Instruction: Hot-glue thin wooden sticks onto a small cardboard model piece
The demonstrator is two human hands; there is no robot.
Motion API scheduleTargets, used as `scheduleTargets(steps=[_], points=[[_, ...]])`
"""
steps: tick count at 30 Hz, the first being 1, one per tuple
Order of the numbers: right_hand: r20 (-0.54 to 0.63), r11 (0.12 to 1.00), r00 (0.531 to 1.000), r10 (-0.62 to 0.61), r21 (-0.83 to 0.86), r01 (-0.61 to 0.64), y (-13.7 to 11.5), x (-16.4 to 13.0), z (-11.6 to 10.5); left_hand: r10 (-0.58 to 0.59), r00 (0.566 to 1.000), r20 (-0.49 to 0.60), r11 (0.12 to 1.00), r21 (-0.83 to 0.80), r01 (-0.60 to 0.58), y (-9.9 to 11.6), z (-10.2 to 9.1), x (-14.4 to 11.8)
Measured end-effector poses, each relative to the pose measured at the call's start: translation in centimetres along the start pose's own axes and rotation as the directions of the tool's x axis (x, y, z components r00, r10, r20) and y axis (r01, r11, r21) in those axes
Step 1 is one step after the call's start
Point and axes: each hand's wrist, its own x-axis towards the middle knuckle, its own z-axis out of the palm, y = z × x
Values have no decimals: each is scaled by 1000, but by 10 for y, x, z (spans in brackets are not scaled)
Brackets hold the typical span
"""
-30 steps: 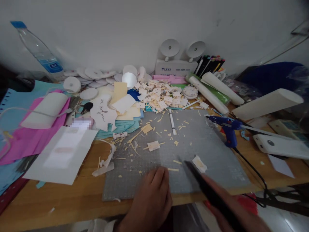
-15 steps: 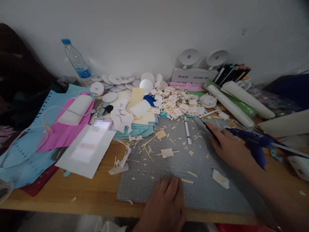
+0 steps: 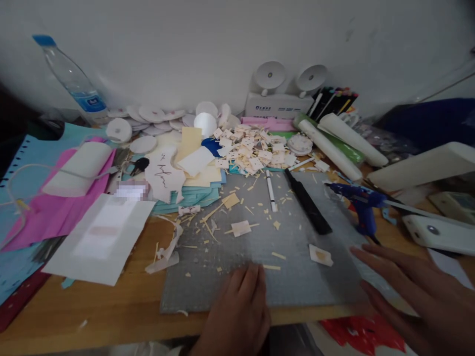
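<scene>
My left hand (image 3: pixel 237 311) rests flat on the near edge of the grey cutting mat (image 3: pixel 297 282), fingers together, holding nothing. My right hand (image 3: pixel 411 291) hovers with spread fingers over the mat's near right corner, empty. A black stick-like tool (image 3: pixel 307 201) lies on the mat, well beyond my right hand. A small cream paper piece (image 3: pixel 320 255) lies on the mat just left of my right fingertips. A white pen (image 3: pixel 271 190) and paper trimmings lie farther back on the mat.
A blue glue gun (image 3: pixel 361 202) stands right of the mat. A heap of small cream cutouts (image 3: pixel 252 151), white rolls (image 3: pixel 334 143), a marker set (image 3: pixel 332 101), a water bottle (image 3: pixel 70 79), coloured paper sheets (image 3: pixel 55 212) and white discs (image 3: pixel 148 116) crowd the wooden table (image 3: pixel 92 306).
My right hand set the black tool down on the mat and drew back to the near right corner. My left hand stayed on the mat's near edge.
</scene>
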Motion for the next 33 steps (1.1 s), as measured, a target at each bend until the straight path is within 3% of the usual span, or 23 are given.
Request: scheduleTargets(steps=[3, 8, 12, 15, 17, 21, 25, 28, 33], points=[[22, 995, 995, -92, 41, 91, -8, -7, 23, 10, 1000, -8, 1000, 12, -10, 0, 0, -1], [68, 985, 998, -16, 174, 4, -23, 18, 51, 19, 1000, -8, 1000, 21, -19, 0, 0, -2], [-76, 991, 993, -87, 99, 95, -23, 36, 33, 4, 1000, -16, 1000, 26, -4, 1, -1, -2], [-320, 994, 941, -105, -65, 89, -22, 33, 7, 10, 1000, -25, 1000, 21, -9, 2, -2, -2], [-398, 989, 908, -133, -113, 95, -28, 26, -4, 12, 1000, -28, 1000, 12, -12, 2, -1, -2], [-306, 959, 919, -247, 55, 276, -59, 19, 8, 19, 998, -52, 1000, 14, -18, 1, 1, -2], [-183, 937, 948, -261, 189, 295, -92, 31, 38, 30, 996, -85, 999, 28, -28, 1, 2, -2], [-183, 927, 941, -286, 195, 320, -100, 40, 50, 30, 991, -134, 1000, 0, -31, 1, 2, -4], [-143, 911, 926, -349, 181, 371, -101, 40, 51, -25, 957, -289, 990, -143, -18, -2, 4, -10]])
